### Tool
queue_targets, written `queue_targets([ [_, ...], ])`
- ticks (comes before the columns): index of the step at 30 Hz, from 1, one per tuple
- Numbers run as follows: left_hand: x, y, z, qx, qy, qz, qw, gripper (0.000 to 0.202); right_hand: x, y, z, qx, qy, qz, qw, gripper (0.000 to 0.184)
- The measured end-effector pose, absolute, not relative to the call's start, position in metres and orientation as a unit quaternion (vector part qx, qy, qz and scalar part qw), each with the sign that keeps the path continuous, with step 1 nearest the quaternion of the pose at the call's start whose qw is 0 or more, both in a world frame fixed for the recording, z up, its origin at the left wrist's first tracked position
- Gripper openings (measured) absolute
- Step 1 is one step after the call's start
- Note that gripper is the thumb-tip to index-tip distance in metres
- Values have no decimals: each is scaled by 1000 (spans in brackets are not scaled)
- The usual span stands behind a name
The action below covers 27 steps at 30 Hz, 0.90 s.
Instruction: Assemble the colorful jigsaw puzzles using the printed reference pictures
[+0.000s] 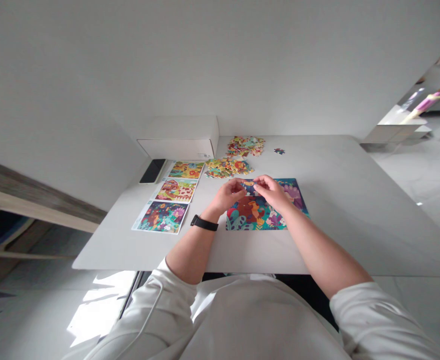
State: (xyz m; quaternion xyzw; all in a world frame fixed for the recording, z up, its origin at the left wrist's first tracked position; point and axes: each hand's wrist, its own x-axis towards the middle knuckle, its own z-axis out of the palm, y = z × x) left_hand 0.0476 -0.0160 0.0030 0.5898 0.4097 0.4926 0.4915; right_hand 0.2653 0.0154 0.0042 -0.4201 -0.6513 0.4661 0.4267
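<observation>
the left hand (229,195) and right hand (270,191) come close together, fingers curled and thumbs bent toward the fingertips, the gap between them narrow; whether either one pinches a loose piece cannot be told. the puzzle (255,215) lies directly beneath them, a flat, colourful rectangle with its lower part showing nearer the body than the hands. beyond the hands, slightly to the left, sit two heaps of knobbly-edged pieces, a nearer heap (229,167) and a farther heap (246,145); a single dark piece (279,151) lies beyond the right hand. left of the left hand, smooth printed pictures (174,191) line the pale, matte tabletop (340,215), with a white box (178,147) farther off.
</observation>
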Motion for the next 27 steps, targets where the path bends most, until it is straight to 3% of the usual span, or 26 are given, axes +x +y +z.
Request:
queue_targets([
  [5, 48, -14, -4, 601, 424, 503, 454, 45, 264, 16, 3, -409, -629, 511, 419, 39],
  [13, 43, -23, 10, 768, 434, 444, 158, 40, 273, 23, 1, -446, -643, 486, 390, 32],
  [19, 44, -24, 12, 796, 431, 403, 136, 35, 277, 24, 3, -458, -666, 462, 365, 28],
  [27, 50, -17, 3, 784, 486, 359, 142, 30, 297, 33, 9, -600, -675, 279, 326, 14],
])
